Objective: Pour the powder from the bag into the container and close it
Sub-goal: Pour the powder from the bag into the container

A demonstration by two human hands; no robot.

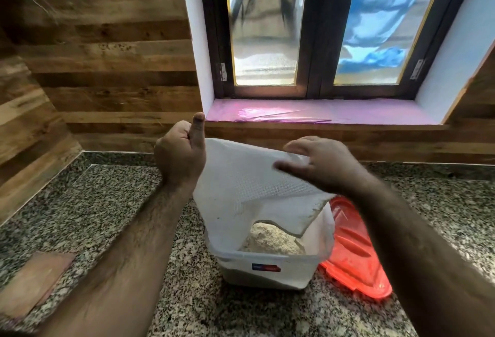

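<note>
Tipping the woven bag (241,192) mouth-down over the container (267,269).
Left hand (179,154) grips its upper corner; right hand (318,162), fingers spread, pinches the other, nearer the red lid (353,251).

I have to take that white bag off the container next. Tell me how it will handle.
The white bag is probably floppy: it sags and folds between the left hand and right hand. It likely feels light now, since powder already lies in the container. Its dusty mouth edge may shed leftover powder if tilted carelessly.
</note>
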